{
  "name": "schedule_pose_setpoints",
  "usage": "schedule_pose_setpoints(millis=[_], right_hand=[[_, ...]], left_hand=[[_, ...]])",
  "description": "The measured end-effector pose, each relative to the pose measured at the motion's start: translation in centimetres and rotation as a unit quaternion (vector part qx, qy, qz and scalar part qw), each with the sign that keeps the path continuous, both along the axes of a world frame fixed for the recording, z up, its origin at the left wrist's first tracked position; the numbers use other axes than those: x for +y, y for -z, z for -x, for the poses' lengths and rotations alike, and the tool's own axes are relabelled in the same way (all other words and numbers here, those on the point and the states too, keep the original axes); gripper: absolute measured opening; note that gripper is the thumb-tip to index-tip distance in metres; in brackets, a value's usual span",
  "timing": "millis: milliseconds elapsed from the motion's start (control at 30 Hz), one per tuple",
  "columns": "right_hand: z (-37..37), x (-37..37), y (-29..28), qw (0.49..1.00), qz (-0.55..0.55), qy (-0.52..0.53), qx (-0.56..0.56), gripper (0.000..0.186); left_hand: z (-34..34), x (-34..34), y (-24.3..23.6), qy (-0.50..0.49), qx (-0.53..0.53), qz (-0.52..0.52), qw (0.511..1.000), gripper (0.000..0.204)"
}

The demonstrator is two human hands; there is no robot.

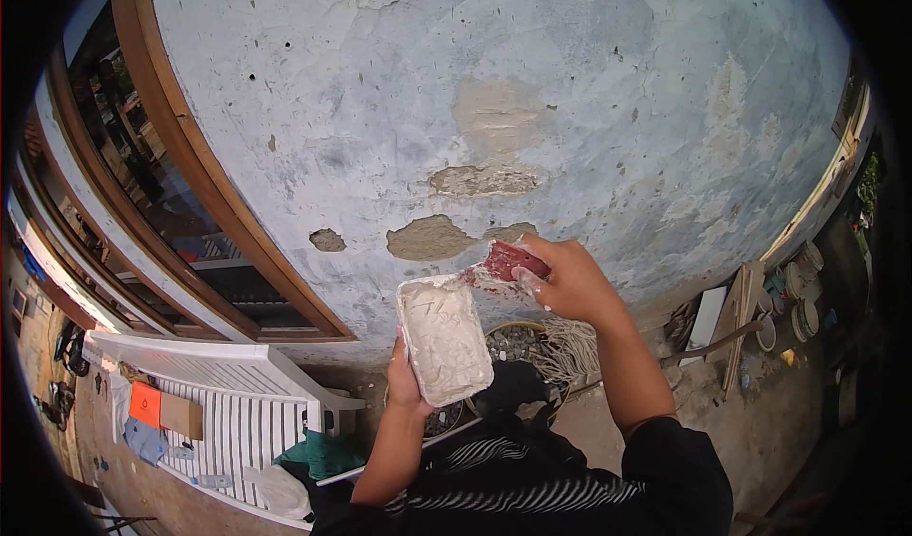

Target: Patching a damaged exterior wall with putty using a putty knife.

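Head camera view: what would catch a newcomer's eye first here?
The pale blue plaster wall with bare brown patches fills the top. At centre, the left hand holds a flat board heaped with white putty, while the right hand grips a red-handled putty knife at its upper edge.

Inventory by count, head view:

- Hands: two, a left hand (407, 376) and a right hand (568, 279).
- Plaster trays, white and rectangular, loaded with pale filler: one (443, 339).
- Red-handled putty knives: one (508, 262).
- Bare patches in the blue-grey wall (589, 80) where plaster has come away: three clear ones, namely a small dark patch (328, 240), a wide brown patch (429, 239) and a long pale patch (482, 181).
- Wooden window frames: one (204, 189).
- White slatted plastic benches: one (237, 412).
- Orange boxes: one (145, 404).
- Brown cardboard boxes: one (181, 415).
- Round basins on the ground: one (518, 341).
- Round tins at far right: several (793, 298), too small to count exactly.
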State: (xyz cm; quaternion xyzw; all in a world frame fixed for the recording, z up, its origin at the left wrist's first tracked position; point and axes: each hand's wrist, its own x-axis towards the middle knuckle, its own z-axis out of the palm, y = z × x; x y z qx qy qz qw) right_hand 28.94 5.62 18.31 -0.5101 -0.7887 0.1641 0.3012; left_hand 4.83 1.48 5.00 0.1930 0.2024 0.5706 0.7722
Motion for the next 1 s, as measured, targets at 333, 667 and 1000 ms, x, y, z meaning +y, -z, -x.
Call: schedule_pose_setpoints(millis=[333, 667, 1000], right_hand=[[1.0, 1.3, -3.6, 0.985, -0.057, -0.106, -0.122, 0.019], [4.1, 2.8, -5.1, 0.913, -0.147, -0.245, -0.292, 0.018], [5.4, 3.7, -4.5, 0.898, -0.130, -0.270, -0.322, 0.015]], left_hand=[[-0.1, -0.3, -0.1, 0.059, -0.031, 0.011, 0.998, 0.061], [-0.1, -0.1, 0.6, 0.125, -0.025, 0.064, 0.990, 0.061], [-0.2, -0.4, 2.0, 0.153, -0.055, 0.058, 0.985, 0.063]])
